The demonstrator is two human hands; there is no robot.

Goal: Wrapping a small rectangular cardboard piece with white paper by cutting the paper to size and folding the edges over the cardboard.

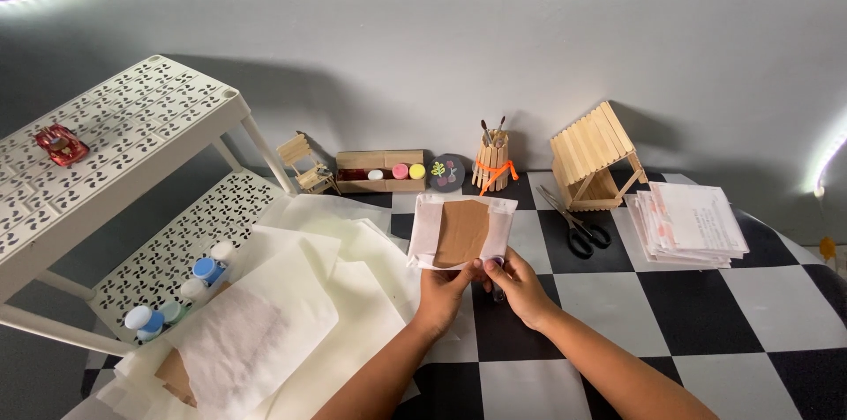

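A white paper sheet [461,231] with a brown cardboard piece [461,231] laid on its middle is held up just above the checkered tabletop [706,314], near the middle of its far half. Its lower edge is pinched by the left hand [444,289], fingers closed on the paper. The right hand [516,286] is closed around a small tube-like object [497,266], probably a glue stick, whose tip lies at the sheet's lower right corner; what it is cannot be told for certain. If the cardboard is being fastened to the paper, the sheet would best be kept taut and level, so that the brown piece is not slid off centre, and the paper margins should be pressed flat rather than creased. Black-handled scissors [578,228] lie just beside the sheet toward the right, in front of a small house of wooden sticks [593,157]. A stack of printed papers [688,224] rests near the right edge. Loose cream sheets [326,288] are spread over the left side, beside a white perforated rack [123,133].
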